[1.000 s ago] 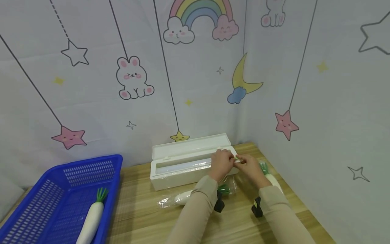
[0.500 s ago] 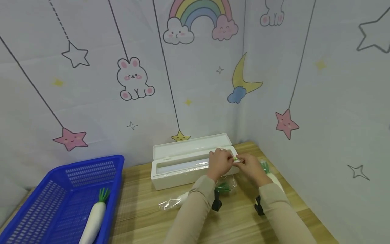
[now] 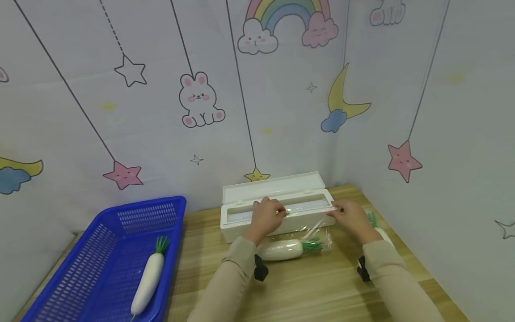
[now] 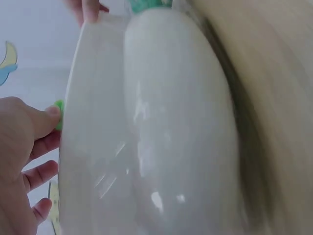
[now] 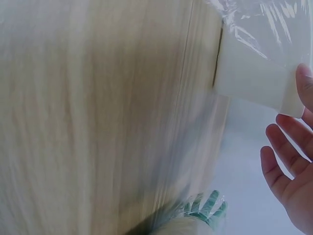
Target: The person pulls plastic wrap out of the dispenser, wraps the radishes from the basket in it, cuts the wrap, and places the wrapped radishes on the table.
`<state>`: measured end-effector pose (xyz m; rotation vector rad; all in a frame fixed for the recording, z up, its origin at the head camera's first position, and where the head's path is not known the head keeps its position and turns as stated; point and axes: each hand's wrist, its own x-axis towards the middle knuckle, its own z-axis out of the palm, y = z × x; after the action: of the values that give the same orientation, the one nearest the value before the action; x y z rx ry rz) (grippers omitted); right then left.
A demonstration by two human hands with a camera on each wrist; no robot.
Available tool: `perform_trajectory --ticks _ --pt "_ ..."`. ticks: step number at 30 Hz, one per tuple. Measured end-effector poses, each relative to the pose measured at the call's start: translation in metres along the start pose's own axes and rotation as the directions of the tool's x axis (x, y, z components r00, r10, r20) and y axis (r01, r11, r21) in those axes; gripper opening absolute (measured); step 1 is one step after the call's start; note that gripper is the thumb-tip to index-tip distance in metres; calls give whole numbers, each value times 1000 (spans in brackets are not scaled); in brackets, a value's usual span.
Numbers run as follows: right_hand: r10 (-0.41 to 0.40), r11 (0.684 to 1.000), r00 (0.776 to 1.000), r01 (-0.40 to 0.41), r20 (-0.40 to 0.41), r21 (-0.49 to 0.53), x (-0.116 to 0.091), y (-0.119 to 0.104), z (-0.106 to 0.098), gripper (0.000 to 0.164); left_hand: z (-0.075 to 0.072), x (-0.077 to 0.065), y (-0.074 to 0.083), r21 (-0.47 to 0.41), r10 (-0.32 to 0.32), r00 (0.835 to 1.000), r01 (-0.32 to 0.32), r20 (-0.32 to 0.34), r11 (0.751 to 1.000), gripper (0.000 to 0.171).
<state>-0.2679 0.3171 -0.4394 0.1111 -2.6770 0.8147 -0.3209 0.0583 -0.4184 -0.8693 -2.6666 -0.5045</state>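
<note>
A white cling film dispenser box (image 3: 233, 232) stands at the back of the table, its lid (image 3: 277, 185) raised. Inside lies a film roll (image 3: 307, 206). Between thumb and forefinger, my left hand (image 3: 265, 218) pinches a small green slide cutter (image 4: 59, 115) along the box's front top edge. My right hand (image 3: 353, 220) grips the box's right front corner, thumb on the front face. Clear film hangs over the front. Just before the box lies a white radish (image 3: 281, 250) with green leaves, in clear film; my left wrist partly hides its tip.
At left, a blue plastic basket (image 3: 175, 237) holds one bare white radish (image 3: 149, 281). Another film-wrapped radish (image 3: 384, 235) lies by the table's right edge, partly behind my right forearm. A patterned cloth wall (image 3: 281, 147) rises close behind the box.
My left hand has slid leftward along the box's edge with the green cutter, away from my right hand. My right hand stays at the right corner. The head view has turned slightly left.
</note>
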Motion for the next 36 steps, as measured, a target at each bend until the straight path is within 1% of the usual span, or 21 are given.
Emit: perform_trajectory --ticks 5,10,13,17,21,26,30,32,34,35,36 --pt "8 1000 1000 -8 -3 1 -7 5 -8 42 -14 -25 -29 16 -13 999 14 -36 1000 11" --pt "21 1000 1000 -22 11 15 -11 7 -17 45 -29 -46 -56 10 -55 997 56 -62 998 8" --pt "18 1000 1000 -18 20 18 -12 9 -21 48 -37 -57 -71 32 -103 991 106 -84 994 6" --pt "8 1000 1000 -8 13 3 -13 12 -24 48 -46 -67 -84 71 -163 978 173 -128 982 5" --pt "-15 1000 1000 15 4 -17 -12 13 -24 47 -48 -71 -89 58 -205 968 215 -144 975 6" --pt "-39 999 999 39 9 -33 -11 10 -19 47 -50 -75 -89 2 -276 952 279 -130 960 9" --pt "-41 998 999 43 33 -44 -10 4 -17 49 -54 -81 -90 -72 -340 935 334 -106 940 15" --pt "-38 998 997 40 63 -45 -9 1 -16 52 -58 -85 -91 -114 -365 925 353 -103 928 19" --pt "-36 999 994 40 99 -38 -7 -2 -14 57 -59 -90 -94 -172 -396 911 375 -112 911 24" --pt "-30 999 993 34 115 -30 -7 -3 -13 60 -59 -93 -95 -208 -419 900 390 -122 897 26" --pt "-26 999 991 29 132 -20 -7 -4 -12 64 -59 -96 -96 -249 -449 884 409 -133 878 27"
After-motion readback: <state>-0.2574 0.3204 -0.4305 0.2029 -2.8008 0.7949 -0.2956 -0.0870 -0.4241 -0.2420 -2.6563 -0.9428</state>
